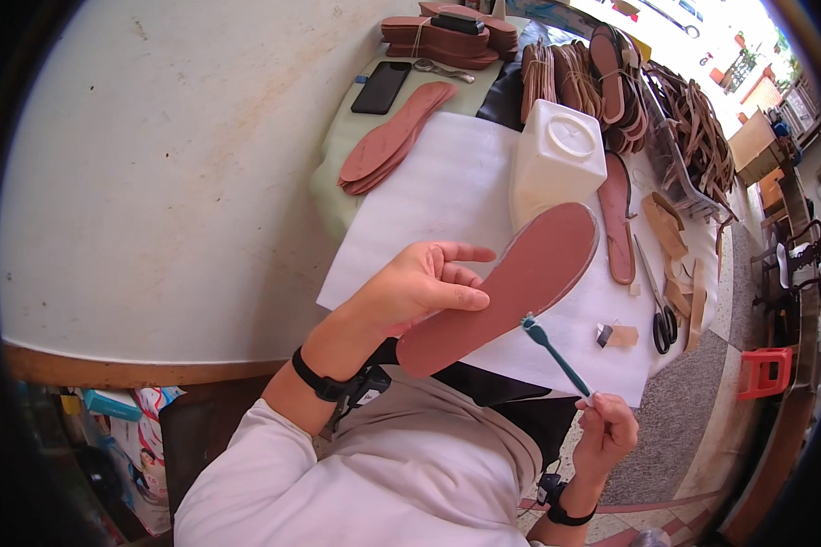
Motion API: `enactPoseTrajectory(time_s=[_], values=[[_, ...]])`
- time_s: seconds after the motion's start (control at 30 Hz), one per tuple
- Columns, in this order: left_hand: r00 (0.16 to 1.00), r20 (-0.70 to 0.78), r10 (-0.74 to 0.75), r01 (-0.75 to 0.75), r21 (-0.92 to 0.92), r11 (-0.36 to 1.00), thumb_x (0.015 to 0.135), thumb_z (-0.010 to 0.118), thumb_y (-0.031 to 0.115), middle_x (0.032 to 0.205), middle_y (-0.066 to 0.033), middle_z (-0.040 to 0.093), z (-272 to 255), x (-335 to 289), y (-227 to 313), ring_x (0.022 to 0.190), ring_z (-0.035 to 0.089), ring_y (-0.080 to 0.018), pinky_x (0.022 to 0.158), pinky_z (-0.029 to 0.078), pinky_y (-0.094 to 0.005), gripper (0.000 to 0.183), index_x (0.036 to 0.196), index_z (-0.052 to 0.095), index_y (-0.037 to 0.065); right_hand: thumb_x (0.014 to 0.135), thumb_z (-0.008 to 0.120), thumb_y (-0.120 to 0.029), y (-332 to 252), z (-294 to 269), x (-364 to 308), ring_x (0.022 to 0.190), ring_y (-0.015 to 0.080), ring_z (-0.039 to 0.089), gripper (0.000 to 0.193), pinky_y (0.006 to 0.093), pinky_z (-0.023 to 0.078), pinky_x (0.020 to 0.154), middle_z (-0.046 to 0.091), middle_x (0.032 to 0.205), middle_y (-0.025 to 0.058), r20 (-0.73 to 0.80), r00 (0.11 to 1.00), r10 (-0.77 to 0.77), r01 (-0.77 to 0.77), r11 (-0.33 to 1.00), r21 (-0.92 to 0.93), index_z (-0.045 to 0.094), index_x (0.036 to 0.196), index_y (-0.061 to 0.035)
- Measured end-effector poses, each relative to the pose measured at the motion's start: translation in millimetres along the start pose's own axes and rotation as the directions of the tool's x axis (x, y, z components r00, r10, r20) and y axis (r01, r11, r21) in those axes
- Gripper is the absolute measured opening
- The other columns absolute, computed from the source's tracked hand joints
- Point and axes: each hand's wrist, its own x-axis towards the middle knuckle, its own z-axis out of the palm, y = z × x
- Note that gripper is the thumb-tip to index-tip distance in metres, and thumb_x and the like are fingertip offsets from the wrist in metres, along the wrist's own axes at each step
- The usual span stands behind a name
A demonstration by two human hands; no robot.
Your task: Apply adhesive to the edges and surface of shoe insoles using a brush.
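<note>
Your L hand (433, 281) pinches the brown sole (524, 273) mid-frame; R hand (608, 427), lower right, is clamped on the green brush (559, 359), head by the sole's edge. Prob. mid-brushing; next stroke needs steady L grip, light R touch.

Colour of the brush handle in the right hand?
Teal green brush handle; shows best in the head view.
</note>
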Motion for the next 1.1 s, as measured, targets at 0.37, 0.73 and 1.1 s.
enactPoseTrajectory(time_s=[0.37, 0.73, 1.1], values=[[0.999, 0.011, -0.033, 0.034, -0.117, 0.993, 0.087, 0.076, -0.006, 0.105, -0.0164, 0.075, 6.1, -1.1, -6.4, 0.092, 0.075, -0.0180, 0.082, 0.062, -0.0298, 0.069, 0.146, 0.040, -0.011, 0.096, 0.069, -0.004, 1.1, 0.9, 0.7, 0.067, 0.0161, 0.068, 0.007, 0.0242, 0.051, 0.058, 0.073, 0.086, 0.0166, 0.014, 0.999, -0.035, 0.035, 0.999, -0.011, 0.069, 0.103, -0.0014], [0.998, 0.054, -0.040, 0.047, -0.124, 0.991, 0.087, 0.076, -0.007, 0.105, -0.0158, 0.075, 0.8, -3.0, -11.2, 0.093, 0.074, -0.0180, 0.084, 0.062, -0.0298, 0.070, 0.146, 0.040, -0.012, 0.099, 0.063, -0.001, 5.9, -2.2, 13.0, 0.064, 0.0119, 0.062, 0.006, 0.0220, 0.048, 0.055, 0.071, 0.090, 0.0164, -0.132, 0.991, -0.010, 0.003, 0.999, -0.047, 0.067, 0.102, 0.0017], [1.000, -0.020, 0.020, -0.023, -0.152, 0.988, 0.088, 0.075, -0.007, 0.107, -0.0158, 0.074, 4.9, 1.6, -9.3, 0.093, 0.074, -0.0174, 0.084, 0.062, -0.0296, 0.066, 0.144, 0.042, -0.011, 0.098, 0.066, -0.002, 1.6, 4.1, 5.1, 0.065, 0.0104, 0.060, 0.004, 0.0218, 0.047, 0.055, 0.069, 0.089, 0.0122, 0.061, 0.998, 0.000, -0.002, 1.000, 0.025, 0.066, 0.102, 0.0000]])
